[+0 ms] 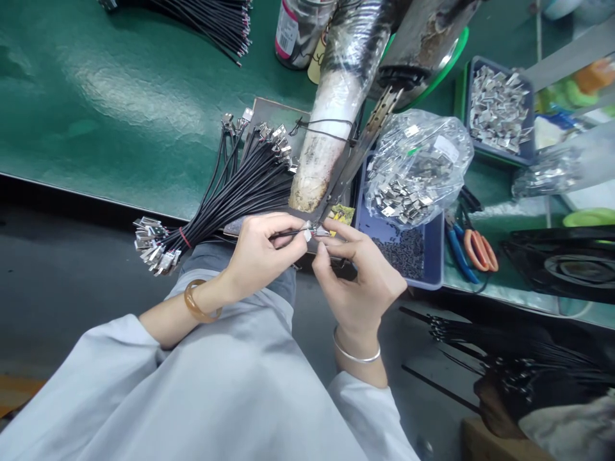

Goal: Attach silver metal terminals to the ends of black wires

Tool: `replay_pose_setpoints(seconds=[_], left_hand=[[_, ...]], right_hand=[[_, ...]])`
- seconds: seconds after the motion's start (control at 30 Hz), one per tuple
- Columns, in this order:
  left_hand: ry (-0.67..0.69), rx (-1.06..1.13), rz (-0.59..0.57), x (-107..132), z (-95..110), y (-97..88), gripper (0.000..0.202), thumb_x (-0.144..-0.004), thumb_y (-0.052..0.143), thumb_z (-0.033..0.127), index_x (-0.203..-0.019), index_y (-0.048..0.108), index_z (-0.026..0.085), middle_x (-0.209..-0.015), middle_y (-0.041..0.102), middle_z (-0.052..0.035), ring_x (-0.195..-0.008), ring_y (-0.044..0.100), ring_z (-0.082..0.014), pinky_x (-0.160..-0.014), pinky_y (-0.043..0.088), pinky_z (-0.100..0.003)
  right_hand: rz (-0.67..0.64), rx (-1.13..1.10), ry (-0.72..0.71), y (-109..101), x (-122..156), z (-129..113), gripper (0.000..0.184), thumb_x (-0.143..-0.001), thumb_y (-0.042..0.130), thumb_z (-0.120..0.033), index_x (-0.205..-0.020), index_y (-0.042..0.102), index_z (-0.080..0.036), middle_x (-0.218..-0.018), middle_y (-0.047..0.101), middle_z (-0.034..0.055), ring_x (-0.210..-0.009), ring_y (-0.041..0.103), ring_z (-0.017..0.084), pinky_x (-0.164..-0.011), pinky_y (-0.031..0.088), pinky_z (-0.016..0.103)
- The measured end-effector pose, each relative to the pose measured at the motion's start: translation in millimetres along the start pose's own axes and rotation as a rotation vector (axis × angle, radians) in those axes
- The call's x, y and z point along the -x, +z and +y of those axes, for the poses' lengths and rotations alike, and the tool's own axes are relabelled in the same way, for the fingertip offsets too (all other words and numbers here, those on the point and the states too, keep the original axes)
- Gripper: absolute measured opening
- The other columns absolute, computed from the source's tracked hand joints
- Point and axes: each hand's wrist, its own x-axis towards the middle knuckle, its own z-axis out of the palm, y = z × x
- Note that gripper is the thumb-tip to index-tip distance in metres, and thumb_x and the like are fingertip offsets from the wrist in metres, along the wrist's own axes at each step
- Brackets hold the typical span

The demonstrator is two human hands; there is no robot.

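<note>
Left grip (259,251) pinched on black cable (289,232); right grip (359,272) slightly parted, fingertips at metal connector (319,232), hold unclear.

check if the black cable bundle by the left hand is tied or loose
Tied near one end: a red band wraps the black cable bundle beside metal connectors. It fans out farther along.

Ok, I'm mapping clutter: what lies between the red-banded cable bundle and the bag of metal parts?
In the head view, a wrapped white tube and a slim metal bar stand between bundle and bag.
</note>
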Motion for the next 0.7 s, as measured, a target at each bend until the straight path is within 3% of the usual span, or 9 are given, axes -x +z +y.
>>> replay_pose_setpoints(seconds=[0.37,0.43,0.57,0.7], left_hand=[[0.081,-0.063,-0.055,7,-2,-4.1,0.009,-0.083,0.066,0.02,-0.079,0.072,0.014,-0.063,0.062,0.0014,-0.052,0.044,-0.0068,-0.051,0.035,-0.02],[0.0,0.031,-0.119,6,0,-8.2,0.016,-0.085,0.068,0.027,-0.076,0.069,0.015,-0.062,0.062,0.0012,-0.053,0.047,-0.0073,-0.053,0.039,-0.02],[-0.268,0.307,-0.349,1,4,-16.7,0.033,-0.085,0.072,0.039,-0.067,0.059,0.016,-0.051,0.054,0.0035,-0.044,0.043,-0.0058,-0.047,0.038,-0.018],[-0.3,0.354,-0.34,2,2,-17.8,0.019,-0.08,0.071,0.027,-0.07,0.06,0.015,-0.052,0.052,0.0044,-0.046,0.043,-0.0054,-0.047,0.037,-0.017]], right_hand=[[0.064,-0.114,0.128,1,5,5,0.01,-0.089,0.069,-0.014,-0.087,0.065,-0.023,-0.091,0.078,0.0009,-0.083,0.076,0.016,-0.063,0.061,0.024],[0.095,-0.091,0.085,4,6,8,0.012,-0.088,0.07,-0.013,-0.085,0.064,-0.023,-0.087,0.076,0.0001,-0.08,0.075,0.015,-0.065,0.061,0.025],[0.152,0.076,-0.161,9,15,15,0.015,-0.086,0.072,-0.012,-0.085,0.064,-0.024,-0.086,0.076,0.0007,-0.074,0.074,0.014,-0.068,0.061,0.026],[0.181,-0.031,-0.092,3,25,18,0.01,-0.094,0.063,-0.015,-0.1,0.064,-0.024,-0.084,0.076,0.0005,-0.066,0.073,0.013,-0.055,0.056,0.024]])
